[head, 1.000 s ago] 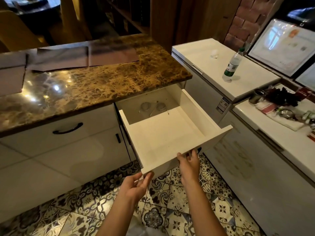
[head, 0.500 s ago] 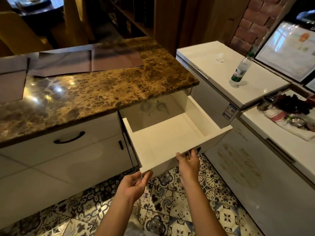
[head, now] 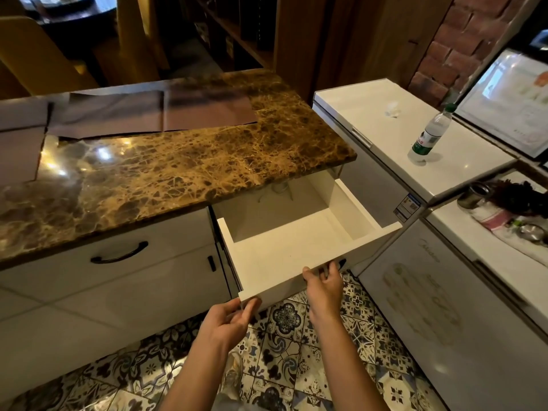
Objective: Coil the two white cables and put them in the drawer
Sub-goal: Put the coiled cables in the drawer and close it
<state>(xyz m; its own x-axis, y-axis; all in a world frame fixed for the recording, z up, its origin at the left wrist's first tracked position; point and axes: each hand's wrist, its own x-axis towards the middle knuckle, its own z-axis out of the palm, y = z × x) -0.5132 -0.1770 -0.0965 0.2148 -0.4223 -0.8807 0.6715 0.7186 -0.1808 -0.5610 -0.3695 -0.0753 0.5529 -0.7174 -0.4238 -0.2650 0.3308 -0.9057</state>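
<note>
The white drawer (head: 296, 250) stands partly out from under the marble countertop (head: 178, 167). At its back, a bit of the coiled white cables (head: 279, 188) shows below the countertop's edge; the rest of them is hidden. My left hand (head: 228, 318) pinches the drawer front's lower left corner between thumb and fingers. My right hand (head: 324, 281) holds the drawer front near its middle, thumb at the top edge and fingers on the outer face beside the dark handle (head: 341, 262).
A closed drawer with a black handle (head: 118, 256) lies to the left. A white chest freezer (head: 415, 149) with a plastic bottle (head: 428, 137) stands right of the drawer; another white unit (head: 474, 321) is close on the right. Patterned floor tiles (head: 284, 351) lie below.
The drawer has slid inward under the countertop, so the coiled cables at its back are now mostly hidden. Both hands stayed on the drawer front.
</note>
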